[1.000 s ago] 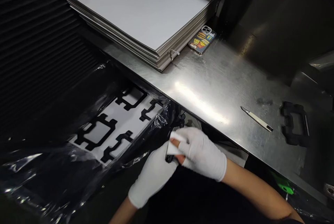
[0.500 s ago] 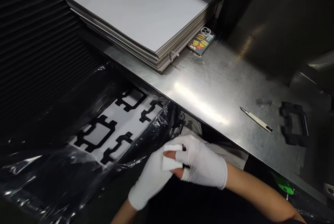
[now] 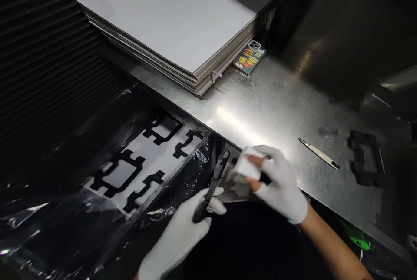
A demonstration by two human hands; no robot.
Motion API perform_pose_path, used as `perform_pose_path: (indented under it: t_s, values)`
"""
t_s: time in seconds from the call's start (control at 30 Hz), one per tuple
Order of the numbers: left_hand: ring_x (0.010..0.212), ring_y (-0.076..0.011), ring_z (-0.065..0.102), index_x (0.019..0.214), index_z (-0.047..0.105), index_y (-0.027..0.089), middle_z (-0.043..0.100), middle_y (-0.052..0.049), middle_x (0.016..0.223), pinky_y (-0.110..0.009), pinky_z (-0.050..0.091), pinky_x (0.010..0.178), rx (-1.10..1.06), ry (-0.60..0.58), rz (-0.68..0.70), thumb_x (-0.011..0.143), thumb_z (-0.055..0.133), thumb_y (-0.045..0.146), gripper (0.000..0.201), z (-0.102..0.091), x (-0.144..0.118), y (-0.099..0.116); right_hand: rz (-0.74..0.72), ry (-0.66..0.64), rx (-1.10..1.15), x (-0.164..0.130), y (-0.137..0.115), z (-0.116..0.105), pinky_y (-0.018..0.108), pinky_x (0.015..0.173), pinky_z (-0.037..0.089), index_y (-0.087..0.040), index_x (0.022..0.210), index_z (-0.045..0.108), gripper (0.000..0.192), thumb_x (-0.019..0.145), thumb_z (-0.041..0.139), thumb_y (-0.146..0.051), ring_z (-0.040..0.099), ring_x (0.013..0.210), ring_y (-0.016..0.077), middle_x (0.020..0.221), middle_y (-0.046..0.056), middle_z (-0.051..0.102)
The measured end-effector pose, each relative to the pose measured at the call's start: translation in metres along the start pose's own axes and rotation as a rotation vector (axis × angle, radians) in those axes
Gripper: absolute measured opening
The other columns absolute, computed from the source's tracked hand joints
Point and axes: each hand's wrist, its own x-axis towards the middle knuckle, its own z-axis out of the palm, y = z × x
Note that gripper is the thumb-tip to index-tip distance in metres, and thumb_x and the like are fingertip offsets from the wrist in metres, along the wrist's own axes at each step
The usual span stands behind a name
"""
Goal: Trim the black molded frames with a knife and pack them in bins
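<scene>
My left hand (image 3: 187,223), in a white glove, grips a thin black foam frame piece (image 3: 213,180) that stands on edge by the front of the steel table. My right hand (image 3: 276,182), also gloved with bare fingertips, pinches a small white pad (image 3: 246,168) just to the right of that piece, at the table's front edge. The two hands are apart. Left of them lies a white sheet with black frame-shaped cut-outs (image 3: 143,162) inside a bin lined with black plastic film (image 3: 182,175).
A tall stack of white boards (image 3: 176,19) sits at the back of the steel table (image 3: 260,110), with a phone (image 3: 249,56) beside it. A small craft knife (image 3: 319,153) and another black foam frame (image 3: 366,156) lie at the right. Something green (image 3: 355,230) shows below the table edge.
The hands were together below the table edge around the white pad. They have separated: the right hand rose with the pad to the table edge, and the left now holds the black piece.
</scene>
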Motion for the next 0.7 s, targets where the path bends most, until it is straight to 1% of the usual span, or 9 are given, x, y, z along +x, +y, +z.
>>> perform_pose_path:
  t_s: [0.07,0.17,0.27,0.33,0.4,0.47,0.53,0.63,0.7]
  values:
    - [0.132,-0.0377,0.067,0.081,0.079,0.025,0.079,-0.011,0.126,-0.051,0.047,0.124,-0.017,-0.061,0.028,0.084,0.067,0.037,0.018,-0.021,-0.010,0.013,0.152,0.165,-0.187,-0.015,0.033,-0.017,0.052,0.098,0.060,-0.026,0.138,0.063,0.038,0.110,0.061,-0.050,0.066,0.120,0.0322,0.134,0.014,0.067]
    - [0.126,-0.0380,0.070,0.080,0.084,0.025,0.082,-0.012,0.113,-0.052,0.048,0.123,-0.040,-0.153,0.113,0.096,0.061,0.056,0.042,-0.043,-0.001,0.049,0.383,0.240,-0.405,-0.038,0.081,-0.023,0.054,0.091,0.059,-0.019,0.130,0.062,0.051,0.105,0.060,-0.064,0.068,0.104,0.0338,0.116,0.015,0.071]
    - [0.105,-0.0333,0.076,0.081,0.085,0.021,0.082,-0.012,0.099,-0.048,0.059,0.107,-0.081,-0.171,0.234,0.101,0.056,0.055,0.049,-0.045,0.051,0.096,0.431,0.236,-0.438,-0.049,0.102,-0.015,0.052,0.090,0.058,-0.018,0.125,0.062,0.059,0.103,0.056,-0.072,0.067,0.102,0.0340,0.113,0.015,0.070]
    - [0.094,-0.0303,0.077,0.080,0.081,0.016,0.082,-0.014,0.092,-0.043,0.064,0.092,-0.150,-0.142,0.293,0.098,0.063,0.051,0.043,-0.041,0.101,0.124,0.423,0.236,-0.432,-0.051,0.101,-0.009,0.052,0.091,0.058,-0.019,0.125,0.061,0.057,0.104,0.054,-0.071,0.067,0.104,0.0340,0.115,0.016,0.070]
    - [0.085,-0.0284,0.077,0.092,0.079,0.012,0.081,-0.016,0.090,-0.040,0.064,0.078,-0.159,-0.112,0.285,0.098,0.063,0.053,0.045,-0.038,0.149,0.148,0.427,0.218,-0.411,-0.050,0.097,-0.008,0.051,0.091,0.057,-0.020,0.126,0.060,0.053,0.105,0.053,-0.068,0.067,0.105,0.0339,0.117,0.015,0.070]
    - [0.085,-0.0283,0.078,0.105,0.078,0.010,0.081,-0.016,0.092,-0.039,0.064,0.077,-0.017,0.018,0.303,0.099,0.064,0.054,0.047,-0.040,0.181,0.164,0.454,0.191,-0.375,-0.047,0.095,-0.012,0.051,0.091,0.058,-0.022,0.128,0.060,0.048,0.106,0.055,-0.064,0.067,0.104,0.0338,0.118,0.015,0.070]
    - [0.101,-0.0316,0.078,0.122,0.076,0.010,0.082,-0.018,0.105,-0.043,0.063,0.092,0.110,0.175,0.338,0.096,0.071,0.050,0.048,-0.045,0.191,0.172,0.470,0.166,-0.339,-0.039,0.097,-0.019,0.053,0.094,0.058,-0.022,0.132,0.060,0.047,0.104,0.058,-0.060,0.068,0.107,0.0346,0.122,0.015,0.071]
    - [0.133,-0.0380,0.066,0.145,0.067,0.014,0.075,-0.020,0.138,-0.052,0.048,0.120,0.265,0.414,0.426,0.095,0.072,0.040,0.057,-0.052,0.167,0.158,0.401,0.168,-0.363,-0.012,0.097,-0.031,0.061,0.108,0.054,-0.019,0.140,0.061,0.052,0.102,0.061,-0.055,0.063,0.130,0.0404,0.144,0.021,0.063]
    - [0.139,-0.0365,0.063,0.145,0.068,0.018,0.071,-0.017,0.147,-0.052,0.043,0.126,0.383,0.565,0.488,0.100,0.062,0.036,0.049,-0.049,0.138,0.128,0.309,0.197,-0.373,0.016,0.085,-0.035,0.065,0.116,0.050,-0.019,0.144,0.060,0.051,0.104,0.061,-0.051,0.057,0.142,0.0415,0.154,0.022,0.058]
